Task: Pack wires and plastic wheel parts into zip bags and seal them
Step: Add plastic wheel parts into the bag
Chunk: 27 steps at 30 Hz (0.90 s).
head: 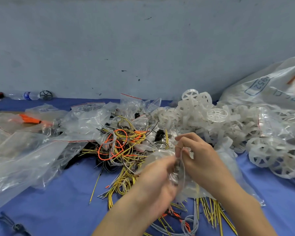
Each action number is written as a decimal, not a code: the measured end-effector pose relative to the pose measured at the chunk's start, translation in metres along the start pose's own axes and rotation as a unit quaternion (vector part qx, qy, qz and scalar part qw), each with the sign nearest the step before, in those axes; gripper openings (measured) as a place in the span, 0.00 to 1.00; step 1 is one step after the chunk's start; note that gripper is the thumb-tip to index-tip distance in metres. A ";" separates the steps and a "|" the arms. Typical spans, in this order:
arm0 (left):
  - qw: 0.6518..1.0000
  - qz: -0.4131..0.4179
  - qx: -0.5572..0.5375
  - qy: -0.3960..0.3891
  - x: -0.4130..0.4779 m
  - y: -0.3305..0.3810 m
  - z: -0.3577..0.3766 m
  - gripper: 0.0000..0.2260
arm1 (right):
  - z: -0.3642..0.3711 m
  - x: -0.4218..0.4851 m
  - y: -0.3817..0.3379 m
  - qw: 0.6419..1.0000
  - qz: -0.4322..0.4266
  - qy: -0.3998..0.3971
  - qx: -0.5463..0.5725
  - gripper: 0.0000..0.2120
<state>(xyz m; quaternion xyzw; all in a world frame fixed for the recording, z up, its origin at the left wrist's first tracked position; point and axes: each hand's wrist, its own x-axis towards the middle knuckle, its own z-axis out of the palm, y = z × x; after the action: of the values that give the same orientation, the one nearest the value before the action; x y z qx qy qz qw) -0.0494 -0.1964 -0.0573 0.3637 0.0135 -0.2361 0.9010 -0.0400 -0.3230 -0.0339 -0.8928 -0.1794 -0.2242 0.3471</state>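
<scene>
We see both hands over the near middle of the blue table (pixel 61 210), working on one clear zip bag (pixel 187 181). The left hand (pixel 157 178) is blurred; its fingers are curled around the crumpled bag from the left. The right hand (pixel 199 155) pinches a thin grey wire (pixel 182 160) with bent fingers at the top of the bag. What is already inside this bag, we cannot tell, because the plastic is wrinkled and blurred.

Behind the hands, in the middle of the table, lies a tangled pile of wires (pixel 121 143), yellow, orange, grey and black. More yellow wires (pixel 209 213) lie straight at the near edge, under the right forearm. A heap of white translucent plastic wheels (pixel 216 120) with spokes fills the right side, up to the far edge.

On the left side many empty zip bags (pixel 24 160) with red sealing strips lie overlapping. One bag there contains an orange bundle (pixel 30 119). At the far right corner a big printed plastic sack (pixel 262 87) leans on the wall.
</scene>
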 end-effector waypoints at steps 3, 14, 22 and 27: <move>0.999 0.033 0.035 -0.007 0.005 -0.007 0.006 0.10 | 0.001 -0.001 -0.003 1.000 -0.002 0.013 0.007 0.21; 0.966 0.008 0.243 -0.090 0.004 0.006 0.014 0.12 | 0.006 -0.005 -0.014 0.996 -0.010 0.083 0.002 0.12; 0.952 -0.069 0.266 -0.135 0.011 0.021 0.001 0.15 | 0.026 -0.006 -0.023 0.992 0.001 0.105 -0.066 0.07; 0.684 0.017 0.729 0.001 0.015 0.021 -0.008 0.12 | 0.029 0.001 -0.030 0.998 -0.008 0.049 -0.030 0.06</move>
<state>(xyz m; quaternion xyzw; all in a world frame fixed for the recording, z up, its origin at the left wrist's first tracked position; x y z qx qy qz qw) -0.0254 -0.1843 -0.0524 0.9063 -0.1683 -0.1554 0.3551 -0.0449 -0.2813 -0.0364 -0.8893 -0.1624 -0.2759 0.3266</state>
